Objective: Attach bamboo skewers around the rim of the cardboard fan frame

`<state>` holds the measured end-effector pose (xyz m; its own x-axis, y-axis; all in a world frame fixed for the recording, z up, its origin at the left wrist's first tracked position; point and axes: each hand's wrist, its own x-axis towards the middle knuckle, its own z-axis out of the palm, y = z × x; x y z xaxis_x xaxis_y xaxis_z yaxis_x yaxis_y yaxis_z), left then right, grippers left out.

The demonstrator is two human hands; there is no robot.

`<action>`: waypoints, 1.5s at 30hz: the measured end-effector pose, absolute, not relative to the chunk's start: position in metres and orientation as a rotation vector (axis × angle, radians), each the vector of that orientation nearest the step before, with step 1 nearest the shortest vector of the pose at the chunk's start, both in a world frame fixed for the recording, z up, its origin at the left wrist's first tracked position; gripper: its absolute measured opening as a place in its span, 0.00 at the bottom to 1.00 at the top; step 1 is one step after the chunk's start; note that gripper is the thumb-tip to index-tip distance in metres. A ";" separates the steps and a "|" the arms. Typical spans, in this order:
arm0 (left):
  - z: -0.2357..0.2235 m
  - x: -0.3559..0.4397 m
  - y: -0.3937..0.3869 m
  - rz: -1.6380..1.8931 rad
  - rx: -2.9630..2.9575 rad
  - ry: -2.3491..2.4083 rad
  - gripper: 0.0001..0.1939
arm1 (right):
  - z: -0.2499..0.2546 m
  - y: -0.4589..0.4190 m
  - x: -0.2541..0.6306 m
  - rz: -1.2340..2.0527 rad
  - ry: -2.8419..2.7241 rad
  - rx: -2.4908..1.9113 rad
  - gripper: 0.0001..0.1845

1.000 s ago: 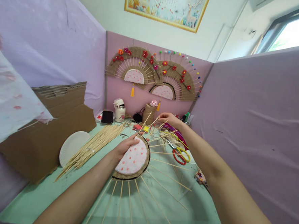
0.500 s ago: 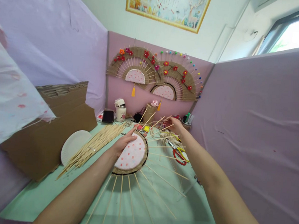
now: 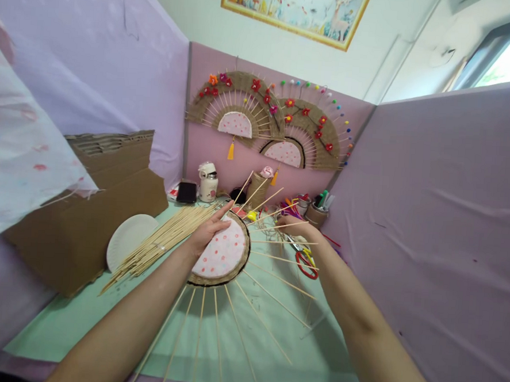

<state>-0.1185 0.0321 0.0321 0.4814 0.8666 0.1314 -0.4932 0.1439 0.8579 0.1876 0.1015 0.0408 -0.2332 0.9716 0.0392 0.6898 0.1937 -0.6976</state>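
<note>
A half-round fan (image 3: 222, 251), covered in white cloth with pink dots and edged with twine and a black line, is in my left hand (image 3: 209, 230). My thumb lies over the cloth and the other fingers are at its straight edge. Thin bamboo sticks (image 3: 277, 282) spread out from its curved rim. My right hand (image 3: 295, 226) reaches behind several of the sticks, over a loose tangle of twine (image 3: 270, 231). Its fingertips point left and downward, and what they touch or hold is not clear. Scissors with red handles (image 3: 306, 264) lie just below my right wrist.
A bundle of bamboo sticks (image 3: 165, 244) and a white paper plate (image 3: 126, 238) lie left, beside brown cardboard (image 3: 84, 221). Behind stand a white bottle (image 3: 207, 183), a twine-wrapped cylinder (image 3: 258, 190) and a pen holder (image 3: 316, 215). Two finished fans (image 3: 322, 140) hang on the pink panel.
My right hand has moved down from the upper stick tips toward the twine on the table. The fan, still in my left hand, has shifted slightly left and up in view.
</note>
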 end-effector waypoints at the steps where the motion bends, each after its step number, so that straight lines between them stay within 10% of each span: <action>1: 0.032 -0.118 0.032 1.023 1.012 0.449 0.40 | 0.042 0.103 0.179 0.732 -1.986 -1.534 0.04; 7: 0.037 -0.117 0.028 1.019 0.989 0.437 0.43 | 0.046 0.096 0.118 0.544 -1.777 -1.303 0.16; 17: 0.027 -0.113 0.030 0.982 1.016 0.443 0.42 | 0.029 0.073 0.060 1.257 -1.489 -0.766 0.26; 45: 0.023 -0.099 0.031 1.088 1.060 0.652 0.36 | 0.016 0.070 0.084 1.177 -1.532 -0.908 0.15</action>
